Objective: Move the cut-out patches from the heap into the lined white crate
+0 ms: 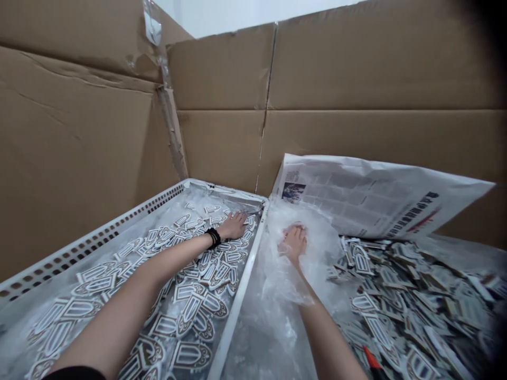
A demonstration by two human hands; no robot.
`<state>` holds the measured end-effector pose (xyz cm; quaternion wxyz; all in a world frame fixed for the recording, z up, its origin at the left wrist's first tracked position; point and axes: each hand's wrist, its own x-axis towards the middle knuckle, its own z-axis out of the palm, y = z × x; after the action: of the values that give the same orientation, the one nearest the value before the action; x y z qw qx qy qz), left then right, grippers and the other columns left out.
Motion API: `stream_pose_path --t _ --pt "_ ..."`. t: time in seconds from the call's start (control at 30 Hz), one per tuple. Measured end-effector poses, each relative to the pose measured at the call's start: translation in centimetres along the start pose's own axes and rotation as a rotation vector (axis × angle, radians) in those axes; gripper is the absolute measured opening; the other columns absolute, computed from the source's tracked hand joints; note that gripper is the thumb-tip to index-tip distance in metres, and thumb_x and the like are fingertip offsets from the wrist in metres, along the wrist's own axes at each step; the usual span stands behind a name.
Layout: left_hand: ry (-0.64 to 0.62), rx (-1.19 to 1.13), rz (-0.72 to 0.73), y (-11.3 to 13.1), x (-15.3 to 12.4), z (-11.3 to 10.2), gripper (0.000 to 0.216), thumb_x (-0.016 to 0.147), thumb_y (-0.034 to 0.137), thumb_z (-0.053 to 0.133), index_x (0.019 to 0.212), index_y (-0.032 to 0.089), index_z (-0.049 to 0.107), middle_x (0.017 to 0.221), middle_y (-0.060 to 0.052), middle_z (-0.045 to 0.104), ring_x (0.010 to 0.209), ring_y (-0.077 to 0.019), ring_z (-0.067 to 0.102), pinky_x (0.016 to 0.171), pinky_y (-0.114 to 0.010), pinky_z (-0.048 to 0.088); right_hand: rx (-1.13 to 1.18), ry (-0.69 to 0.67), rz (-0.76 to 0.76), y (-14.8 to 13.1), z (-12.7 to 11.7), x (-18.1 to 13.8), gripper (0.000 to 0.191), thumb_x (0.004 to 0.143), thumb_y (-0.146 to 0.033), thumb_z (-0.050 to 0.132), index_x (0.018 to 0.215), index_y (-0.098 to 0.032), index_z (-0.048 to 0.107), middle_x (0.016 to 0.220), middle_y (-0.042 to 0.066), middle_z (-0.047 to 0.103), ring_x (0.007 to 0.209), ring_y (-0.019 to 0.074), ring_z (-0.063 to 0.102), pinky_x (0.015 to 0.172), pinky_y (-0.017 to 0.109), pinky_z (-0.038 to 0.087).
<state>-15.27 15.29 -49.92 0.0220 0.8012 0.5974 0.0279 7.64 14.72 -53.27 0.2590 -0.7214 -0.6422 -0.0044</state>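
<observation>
My left hand [233, 226] reaches to the far end of a white plastic crate [97, 248]. It rests palm down, fingers spread, on a layer of flat arch-shaped pieces [191, 312] with brown patterned borders. A dark band circles that wrist. On the right, beyond the crate's rim, my right hand [295, 241] lies on crumpled clear plastic film [273, 285]. Its fingers are stretched out and slightly apart, with folds of film around them. What lies under that palm is hidden.
Right of the film lies a large heap of similar pieces [400, 295], with a red-tipped object [371, 359] near the bottom edge. A newspaper sheet [356, 195] leans behind the heap. Tall cardboard walls [336, 74] enclose the back and left.
</observation>
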Motion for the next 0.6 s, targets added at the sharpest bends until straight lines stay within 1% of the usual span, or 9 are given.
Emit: stream_pose_path --t 0.07,0.13,0.23,0.33,0.4,0.5,0.6 --pt "-0.047 -0.015 0.037 -0.5 -0.2 -0.7 0.059 0.097 0.039 0.032 0.150 0.014 0.025 0.157 -0.017 0.023 0.145 -0.0331 0.021 0.117 -0.058 0.011 -0.002 -0.003 0.005 0.1 0.2 0.1 0.044 0.094 -0.019 0.033 0.128 0.001 0.052 0.134 0.029 0.049 0.134 0.0386 0.036 0.105 0.046 0.035" --pt "-0.055 -0.006 0.054 -0.6 -0.6 -1.0 0.058 0.098 0.042 0.028 0.149 0.015 0.028 0.157 -0.017 0.026 0.145 -0.0333 0.023 0.117 -0.057 0.011 -0.001 0.004 0.004 0.2 0.3 0.1 0.043 0.093 -0.020 0.035 0.127 0.000 0.053 0.133 0.028 0.050 0.134 0.0384 0.037 0.104 0.047 0.035" --pt "0.049 0.060 -0.003 0.0 -1.2 -0.8 0.052 0.098 0.034 0.029 0.146 0.015 0.034 0.154 -0.016 0.032 0.142 -0.0333 0.028 0.116 -0.055 0.015 -0.004 0.017 -0.003 0.1 0.4 0.0 0.042 0.092 -0.021 0.035 0.124 -0.001 0.055 0.132 0.026 0.051 0.133 0.0377 0.038 0.104 0.046 0.036" --pt "0.136 0.091 -0.066 0.8 -1.6 -0.4 0.048 0.097 0.030 0.032 0.141 0.014 0.040 0.150 -0.017 0.038 0.138 -0.0356 0.033 0.114 -0.056 0.018 -0.001 0.048 -0.004 0.0 0.3 -0.1 0.042 0.092 -0.020 0.035 0.124 -0.001 0.055 0.130 0.026 0.052 0.131 0.0374 0.040 0.103 0.047 0.037" --pt "0.149 0.083 -0.068 1.1 -1.6 -0.4 0.047 0.096 0.027 0.033 0.139 0.012 0.042 0.149 -0.018 0.040 0.137 -0.0356 0.035 0.114 -0.055 0.021 0.002 0.064 -0.003 0.0 0.2 -0.1 0.042 0.092 -0.019 0.035 0.125 -0.002 0.055 0.130 0.026 0.053 0.130 0.0370 0.042 0.102 0.048 0.037" --pt "0.134 0.065 -0.025 0.8 -1.4 -0.8 0.047 0.092 0.024 0.039 0.137 0.010 0.043 0.147 -0.019 0.041 0.136 -0.0332 0.036 0.114 -0.048 0.024 0.005 0.043 0.007 -0.1 0.2 0.0 0.043 0.092 -0.019 0.036 0.125 0.000 0.055 0.132 0.027 0.052 0.132 0.0371 0.040 0.104 0.047 0.037" --pt "0.087 0.040 0.013 -0.1 -0.8 -1.7 0.050 0.087 0.028 0.048 0.134 0.010 0.047 0.143 -0.020 0.043 0.130 -0.0357 0.043 0.109 -0.050 0.032 0.019 0.037 0.008 0.0 0.3 0.2 0.043 0.091 -0.019 0.037 0.125 0.000 0.055 0.133 0.027 0.052 0.133 0.0373 0.039 0.104 0.047 0.036"
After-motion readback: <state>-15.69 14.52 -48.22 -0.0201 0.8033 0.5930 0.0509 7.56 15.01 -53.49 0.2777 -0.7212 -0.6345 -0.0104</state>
